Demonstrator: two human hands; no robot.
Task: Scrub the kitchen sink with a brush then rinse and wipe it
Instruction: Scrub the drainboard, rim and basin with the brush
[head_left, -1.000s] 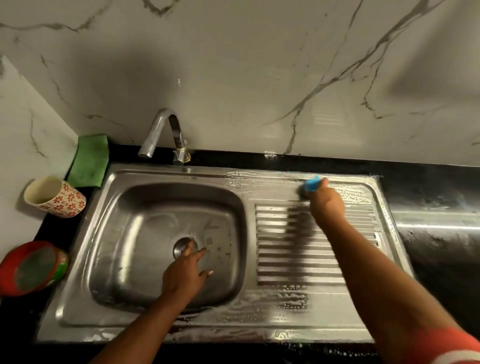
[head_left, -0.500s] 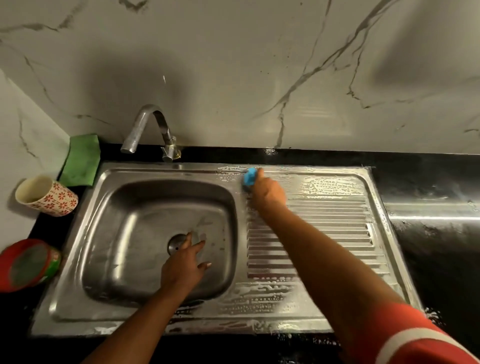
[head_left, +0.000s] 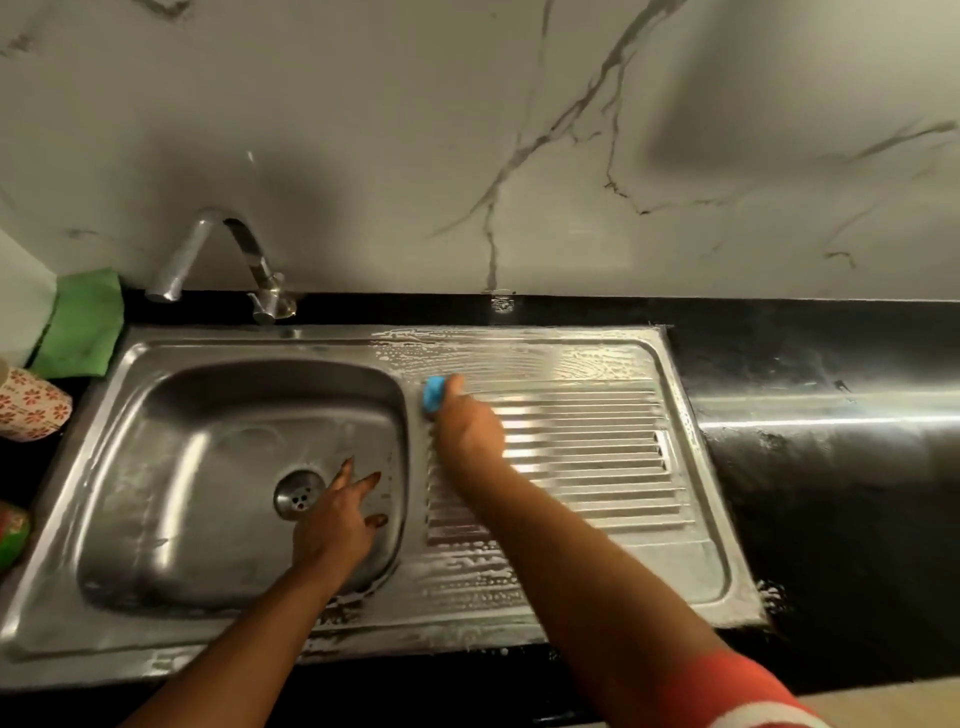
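A stainless steel sink (head_left: 156, 587) with a basin on the left and a ribbed drainboard (head_left: 587, 457) on the right, streaked with soap foam. My right hand (head_left: 467, 426) grips a blue brush (head_left: 434, 394) and presses it on the drainboard's near-left corner, beside the basin's rim. My left hand (head_left: 337, 519) rests in the basin with fingers spread, just right of the drain (head_left: 300, 493). The brush's bristles are hidden under my hand.
A curved metal tap (head_left: 218, 265) stands behind the basin. A green cloth (head_left: 80, 322) lies at the back left, with a floral cup (head_left: 31, 408) and a red-green container (head_left: 10, 530) at the left edge. Black wet countertop (head_left: 831, 467) extends to the right.
My right hand has slid the brush leftward along the drainboard's back, from its middle to the edge by the basin, then slightly nearer. My left hand has stayed in the basin.
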